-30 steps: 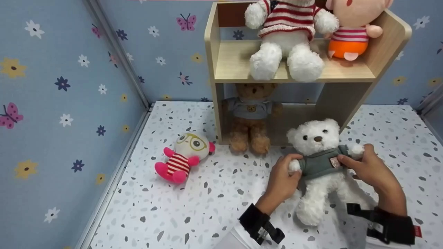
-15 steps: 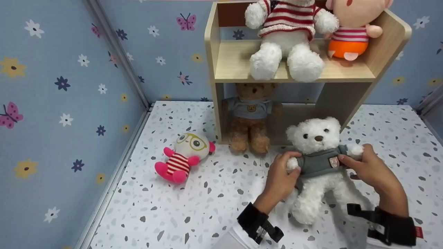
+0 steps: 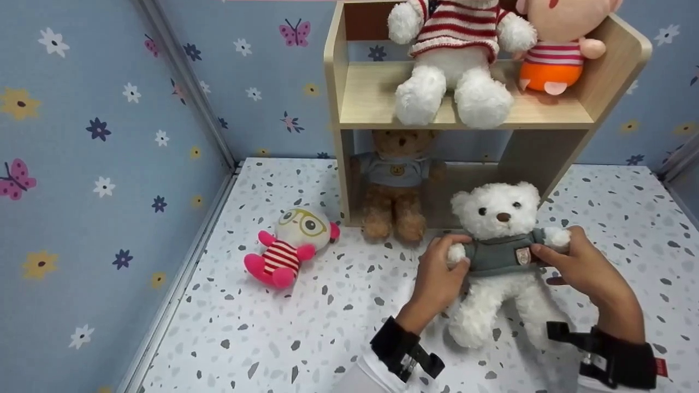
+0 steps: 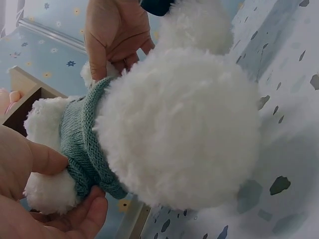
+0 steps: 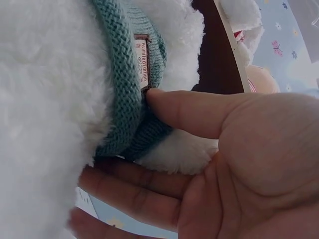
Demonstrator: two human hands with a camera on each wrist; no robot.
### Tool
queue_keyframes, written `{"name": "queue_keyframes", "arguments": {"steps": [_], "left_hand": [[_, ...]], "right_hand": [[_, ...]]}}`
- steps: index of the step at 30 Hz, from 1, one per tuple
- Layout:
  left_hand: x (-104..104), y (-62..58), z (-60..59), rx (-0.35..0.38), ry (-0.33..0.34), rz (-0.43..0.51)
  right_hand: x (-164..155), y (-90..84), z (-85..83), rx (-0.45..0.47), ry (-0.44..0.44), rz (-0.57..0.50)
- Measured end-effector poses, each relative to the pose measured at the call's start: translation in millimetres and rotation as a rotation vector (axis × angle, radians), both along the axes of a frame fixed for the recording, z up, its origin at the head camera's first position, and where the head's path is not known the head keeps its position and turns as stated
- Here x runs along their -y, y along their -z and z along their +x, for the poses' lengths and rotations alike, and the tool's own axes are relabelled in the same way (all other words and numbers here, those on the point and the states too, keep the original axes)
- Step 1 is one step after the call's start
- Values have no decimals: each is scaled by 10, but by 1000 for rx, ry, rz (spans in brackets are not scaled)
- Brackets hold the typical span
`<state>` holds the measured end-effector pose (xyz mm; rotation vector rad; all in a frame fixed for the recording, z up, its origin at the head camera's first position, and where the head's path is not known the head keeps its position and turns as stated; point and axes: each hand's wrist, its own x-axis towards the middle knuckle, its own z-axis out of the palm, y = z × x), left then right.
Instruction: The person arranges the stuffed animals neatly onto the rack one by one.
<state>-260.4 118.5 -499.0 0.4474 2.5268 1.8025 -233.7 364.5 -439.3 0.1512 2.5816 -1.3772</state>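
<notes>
Holding the white teddy bear [image 3: 499,256] by its arms, the left hand [image 3: 439,281] and right hand [image 3: 581,267] each curl fingers and thumb around a fluffy paw. It sits on the speckled floor [image 3: 306,327], just before the wooden shelf [image 3: 551,147]. It looks soft, light and squashy. Open floor lies left, toward the pink doll [image 3: 289,248].

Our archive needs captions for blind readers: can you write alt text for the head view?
Two hands, left hand and right hand, grip a white teddy bear in a green sweater before a wooden shelf holding plush toys; a pink striped doll lies left.
</notes>
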Motion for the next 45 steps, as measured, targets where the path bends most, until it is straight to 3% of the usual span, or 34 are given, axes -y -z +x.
{"name": "queue_keyframes", "arguments": {"steps": [18,29,38,45], "left_hand": [[41,-76,12,-31,-30,2],[97,-81,12,-12,26,44],[85,-98,-8,-53,-33,29],[93,-103,-21,-30,-40,60]], "right_hand": [[34,-35,10,-14,-20,-25],[56,-53,4,-16,-7,-22],[78,-85,11,-24,-30,-17],[88,-80,10,-55,-41,5]]}}
